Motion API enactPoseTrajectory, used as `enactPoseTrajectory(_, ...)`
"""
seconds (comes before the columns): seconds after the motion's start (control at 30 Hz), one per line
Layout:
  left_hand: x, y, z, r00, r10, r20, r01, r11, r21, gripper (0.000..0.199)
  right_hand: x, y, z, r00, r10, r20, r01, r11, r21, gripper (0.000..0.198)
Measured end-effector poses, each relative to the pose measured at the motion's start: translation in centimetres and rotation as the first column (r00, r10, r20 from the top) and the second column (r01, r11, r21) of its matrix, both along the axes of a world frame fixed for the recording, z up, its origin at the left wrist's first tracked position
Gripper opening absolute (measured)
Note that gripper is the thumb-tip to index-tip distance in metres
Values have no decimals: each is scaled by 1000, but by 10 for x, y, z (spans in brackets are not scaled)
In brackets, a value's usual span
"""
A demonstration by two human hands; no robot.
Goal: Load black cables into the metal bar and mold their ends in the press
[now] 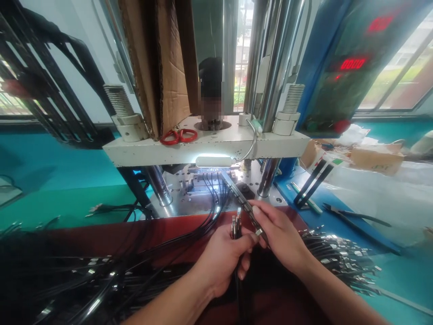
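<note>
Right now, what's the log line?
left hand: holding black cables with metal ends; right hand: holding long narrow metal bar; slim white lamp: lit

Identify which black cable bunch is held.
The small bunch in the left hand, metal ends up; the left pile and the right pile are larger and in neither hand.

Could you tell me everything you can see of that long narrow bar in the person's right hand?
The long, narrow, metal-looking bar is pale grey toward its far end and darker nearer the person, with small bright pieces along it. It slants up and leftward, from the right hand gripping its near end toward the lit area under the off-white machine plate. Whether its far end touches anything there is unclear.
</note>
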State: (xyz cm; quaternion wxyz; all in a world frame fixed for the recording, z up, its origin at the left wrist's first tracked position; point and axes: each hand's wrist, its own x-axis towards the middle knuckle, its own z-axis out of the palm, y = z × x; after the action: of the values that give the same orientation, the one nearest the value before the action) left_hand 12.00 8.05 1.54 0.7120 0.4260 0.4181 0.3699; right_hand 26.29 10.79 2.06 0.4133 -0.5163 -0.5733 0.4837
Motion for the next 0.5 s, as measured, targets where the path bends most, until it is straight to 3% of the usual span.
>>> enactPoseTrajectory(0.5,1,-1,-1,999,46,15,-46,998,-38,12,-2,-6,-4,984,16,176,-36,993,116,37)
